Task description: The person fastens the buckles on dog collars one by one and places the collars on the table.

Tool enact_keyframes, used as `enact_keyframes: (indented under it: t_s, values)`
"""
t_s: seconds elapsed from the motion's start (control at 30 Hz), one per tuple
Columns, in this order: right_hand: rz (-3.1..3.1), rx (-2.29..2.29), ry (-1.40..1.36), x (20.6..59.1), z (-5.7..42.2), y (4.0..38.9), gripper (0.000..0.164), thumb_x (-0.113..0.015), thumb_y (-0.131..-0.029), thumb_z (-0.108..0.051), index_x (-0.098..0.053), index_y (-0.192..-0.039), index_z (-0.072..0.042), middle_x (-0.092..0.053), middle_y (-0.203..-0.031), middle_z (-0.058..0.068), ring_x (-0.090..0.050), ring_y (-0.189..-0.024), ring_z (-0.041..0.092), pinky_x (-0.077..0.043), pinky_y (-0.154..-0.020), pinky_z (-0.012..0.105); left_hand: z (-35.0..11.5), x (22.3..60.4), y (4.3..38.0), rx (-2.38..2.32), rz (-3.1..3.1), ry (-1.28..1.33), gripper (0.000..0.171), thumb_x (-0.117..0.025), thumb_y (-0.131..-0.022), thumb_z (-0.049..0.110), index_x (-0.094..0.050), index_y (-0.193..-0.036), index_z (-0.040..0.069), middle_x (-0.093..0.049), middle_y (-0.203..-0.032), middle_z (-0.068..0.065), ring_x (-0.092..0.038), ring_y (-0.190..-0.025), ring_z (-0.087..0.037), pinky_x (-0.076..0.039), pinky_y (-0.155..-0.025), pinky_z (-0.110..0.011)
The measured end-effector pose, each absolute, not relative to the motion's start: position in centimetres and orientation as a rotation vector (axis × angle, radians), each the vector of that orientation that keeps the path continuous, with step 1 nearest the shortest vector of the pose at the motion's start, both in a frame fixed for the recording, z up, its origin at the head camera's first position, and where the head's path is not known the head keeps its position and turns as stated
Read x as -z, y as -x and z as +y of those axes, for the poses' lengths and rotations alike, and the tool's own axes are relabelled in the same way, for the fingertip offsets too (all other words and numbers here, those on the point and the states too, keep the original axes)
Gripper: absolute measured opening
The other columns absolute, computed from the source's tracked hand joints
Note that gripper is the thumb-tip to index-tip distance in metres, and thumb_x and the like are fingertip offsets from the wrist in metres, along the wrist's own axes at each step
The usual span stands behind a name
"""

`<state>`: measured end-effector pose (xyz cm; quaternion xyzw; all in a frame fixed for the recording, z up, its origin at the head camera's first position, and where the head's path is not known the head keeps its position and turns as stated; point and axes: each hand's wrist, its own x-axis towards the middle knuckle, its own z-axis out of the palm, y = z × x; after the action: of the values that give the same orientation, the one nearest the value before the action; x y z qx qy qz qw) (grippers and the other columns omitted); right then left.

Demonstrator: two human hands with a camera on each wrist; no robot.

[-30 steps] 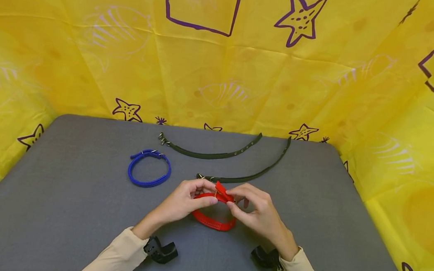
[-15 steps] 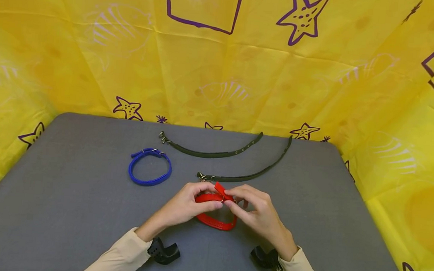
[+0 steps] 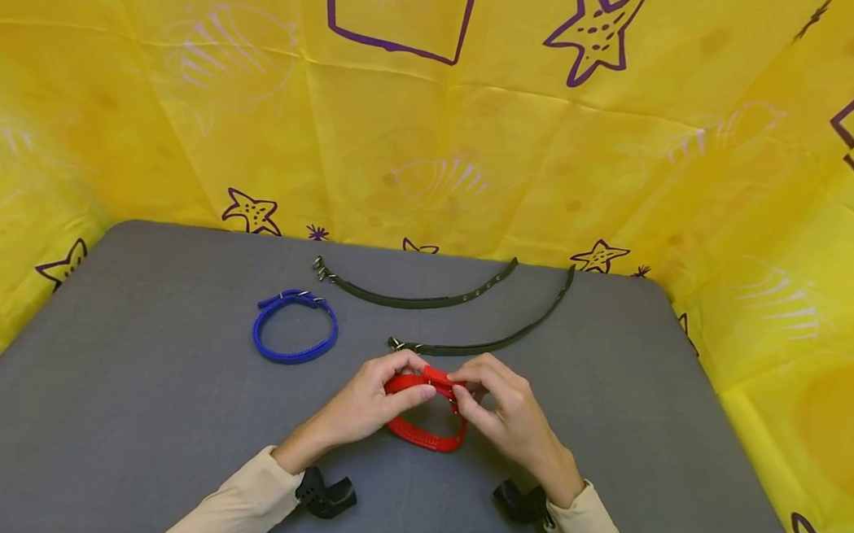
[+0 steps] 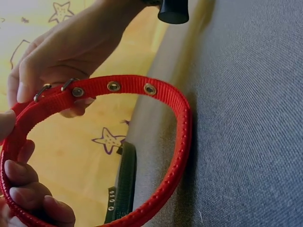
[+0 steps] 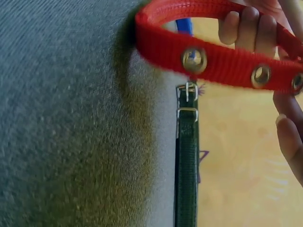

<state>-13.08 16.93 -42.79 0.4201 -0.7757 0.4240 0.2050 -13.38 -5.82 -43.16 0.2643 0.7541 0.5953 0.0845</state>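
A red collar (image 3: 427, 440) with metal eyelets is closed into a loop, its far side raised between my two hands. My left hand (image 3: 367, 401) pinches the strap left of the buckle, several fingertips (image 4: 31, 189) inside the loop in the left wrist view. My right hand (image 3: 510, 406) pinches the strap on the other side of the buckle (image 4: 42, 92). The strap passes through the metal frame there, and a second metal loop (image 4: 70, 85) sits beside it. In the right wrist view, the collar (image 5: 227, 66) shows its eyelets close up. Fingers partly hide the strap's free end.
A blue collar (image 3: 288, 358) lies looped to the left on the grey table (image 3: 168, 414). Two dark green collars (image 3: 410, 304) lie stretched out behind the hands, the nearer green collar (image 3: 466, 351) just beyond the fingertips. A yellow patterned cloth (image 3: 362, 132) hangs around the table.
The red strap's free end stood up at a slant earlier; now it lies flatter along the collar between the fingers. My left hand has shifted slightly right. The other collars stay put.
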Motion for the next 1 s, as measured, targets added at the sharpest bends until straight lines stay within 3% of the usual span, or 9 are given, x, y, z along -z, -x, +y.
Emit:
enact_keyframes:
  t_s: [0.37,0.6,0.8,1.0]
  values:
    - [-2.155,-1.157,-1.191,42.72,17.22,13.38,0.022,-0.061,-0.083,0.006,-0.066,-0.096,-0.011,-0.063,-0.09,-0.001,-0.059,-0.073,0.006,-0.052,-0.066,0.017,-5.88,43.16,13.47,-1.815,2.217,-0.823,0.01,-0.066,-0.095,0.015,-0.064,-0.105,0.011,-0.056,-0.075,-0.001,-0.048,-0.068,-0.005,-0.041,-0.063,-0.02]
    - [-2.176,-1.178,-1.186,42.74,17.29,13.35,0.02,-0.065,-0.085,0.004,-0.069,-0.098,-0.011,-0.065,-0.09,-0.001,-0.06,-0.073,0.006,-0.052,-0.067,0.016,-5.88,43.1,13.44,-1.826,2.202,-0.819,0.012,-0.067,-0.095,0.015,-0.065,-0.106,0.012,-0.064,-0.085,-0.001,-0.054,-0.074,-0.007,-0.046,-0.067,-0.021]
    - [-2.182,-1.202,-1.199,43.07,17.23,13.28,0.016,-0.072,-0.09,-0.008,-0.071,-0.106,-0.009,-0.07,-0.09,0.001,-0.063,-0.074,0.006,-0.053,-0.067,0.017,-5.92,43.18,13.62,-1.827,2.197,-0.843,0.012,-0.068,-0.094,0.016,-0.066,-0.106,0.016,-0.069,-0.095,0.0,-0.059,-0.081,-0.008,-0.05,-0.072,-0.023]
    - [-2.243,-1.218,-1.164,43.29,17.14,13.17,0.028,-0.082,-0.079,-0.002,-0.067,-0.102,-0.008,-0.072,-0.089,0.002,-0.066,-0.074,0.008,-0.055,-0.065,0.02,-6.07,43.17,13.77,-1.82,2.221,-0.837,0.01,-0.068,-0.094,0.018,-0.066,-0.104,0.015,-0.068,-0.093,0.0,-0.057,-0.079,-0.007,-0.049,-0.071,-0.023]
